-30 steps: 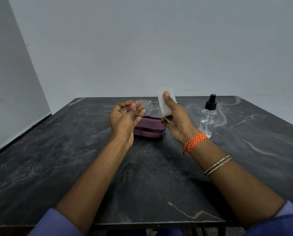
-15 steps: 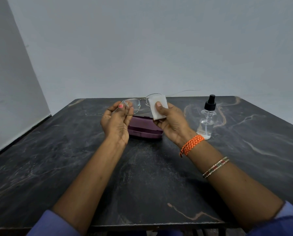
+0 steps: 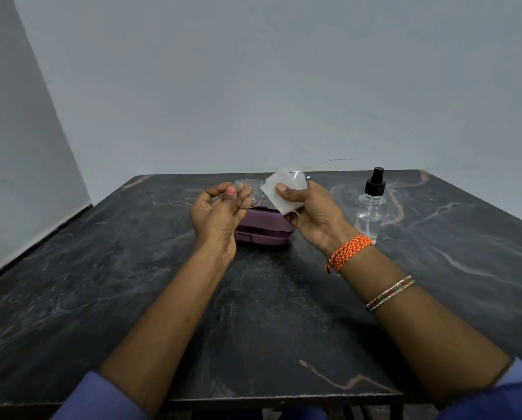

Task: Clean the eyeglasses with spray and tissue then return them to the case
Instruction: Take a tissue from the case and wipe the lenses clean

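Eyeglasses point(image 3: 255, 192) held in the air above the purple case point(image 3: 264, 228), over the far middle of the dark surface point(image 3: 269, 313). Compared with a second ago: tissue point(image 3: 279, 190) no longer standing tall off the frame's right end but laid flat across the right lens, thumb pressing on top. Probably wiping of that lens now in hand; left lens bare, with what look like fine droplets or smears on it, so likely next in turn. Spraying apparently done, return to the case not yet begun.

Long axis of the frame running left to right, roughly level, perhaps a touch higher at the right end. Lenses facing toward the wearer of the camera; one thin temple arm trailing off to the right beyond the tissue, toward the back edge of the surface.

Left hand point(image 3: 219, 213) pinching the left rim, fingers curled round it, a pink-painted nail showing. Right hand point(image 3: 312, 216) clamped on the tissue and the lens beneath it, thumb in front, fingers behind. Both closed, close together, not touching.

Case shut, flat on the surface directly under the hands. Spray bottle point(image 3: 370, 213) upright just right of the right wrist, black cap on, clear liquid low inside.
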